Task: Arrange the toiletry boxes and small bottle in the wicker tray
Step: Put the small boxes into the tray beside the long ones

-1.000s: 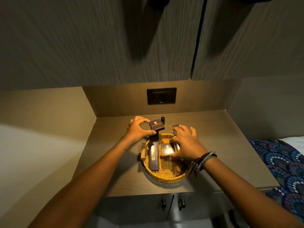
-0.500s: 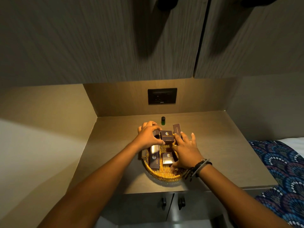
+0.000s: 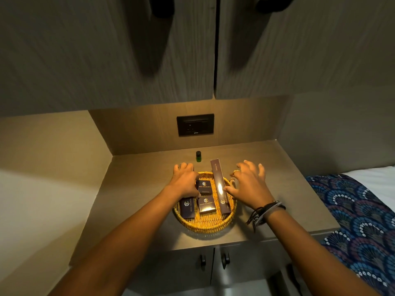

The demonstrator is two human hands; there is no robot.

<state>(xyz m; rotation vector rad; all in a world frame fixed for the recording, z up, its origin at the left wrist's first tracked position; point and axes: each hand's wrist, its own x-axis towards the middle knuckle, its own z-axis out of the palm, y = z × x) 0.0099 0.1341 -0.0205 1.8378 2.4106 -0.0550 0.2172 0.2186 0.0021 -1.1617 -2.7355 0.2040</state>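
A round wicker tray (image 3: 206,224) sits on the counter. Two small dark square boxes lie in its middle, one farther (image 3: 204,186) and one nearer (image 3: 206,205). A long dark box (image 3: 220,189) lies along the right side, its far end jutting over the rim. Another long box (image 3: 187,208) lies on the left, its far half under my left hand (image 3: 184,182), whose fingers curl over its end. My right hand (image 3: 249,182) hovers at the tray's right rim with fingers spread, thumb tip beside the right long box. A small green bottle (image 3: 198,156) stands behind the tray.
The counter (image 3: 277,199) is set in a niche with a black wall socket (image 3: 195,124) at the back and cabinet doors overhead. Two cabinet knobs (image 3: 213,259) sit below the front edge. A patterned bedspread (image 3: 363,221) lies to the right.
The right long box now lies in the tray along its right side. My right hand has moved off to the right and spread. My left hand has shifted left over the left long box.
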